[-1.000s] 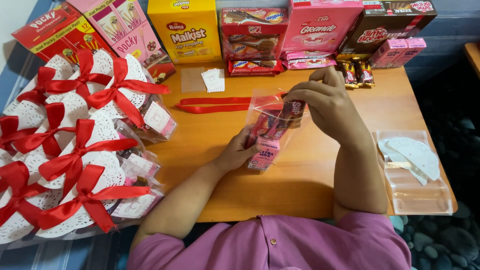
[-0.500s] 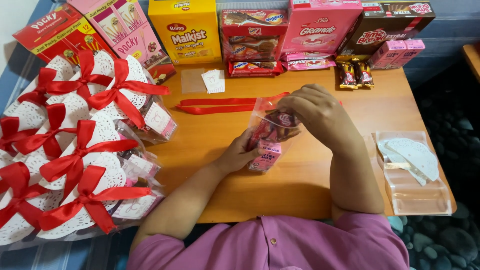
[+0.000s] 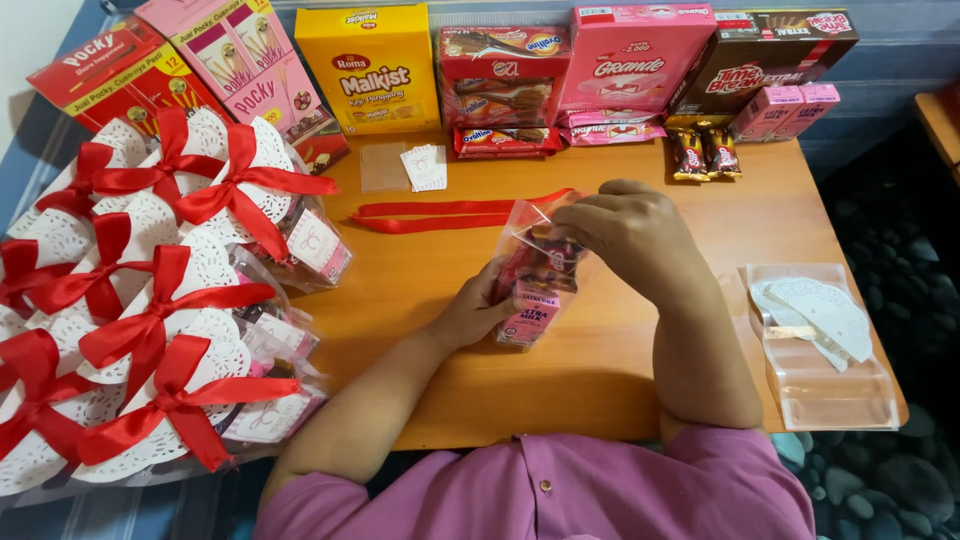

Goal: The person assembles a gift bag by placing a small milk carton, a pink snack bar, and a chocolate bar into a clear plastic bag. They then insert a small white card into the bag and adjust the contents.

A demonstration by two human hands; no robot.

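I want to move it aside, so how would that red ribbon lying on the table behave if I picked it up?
The red ribbon lies flat in thin folded strips, so it would probably go limp and dangle. It looks very light, and its satin sheen suggests it may slip through fingers. Being flat, it should not roll.

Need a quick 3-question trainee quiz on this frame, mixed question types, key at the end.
1. True or false: the right hand is at the open top of the clear bag.
2. Which hand steadies the bag from below and the side? A) left hand B) right hand C) neither
3. Fill in: the loose red ribbon lies flat on the ______, behind the bag.

Key
1. True. Its fingers are curled over the bag's mouth.
2. A. The left hand is against the bag's lower part, beside the pink carton inside it.
3. Table. The ribbon lies apart from the bow-tied packs on the left.
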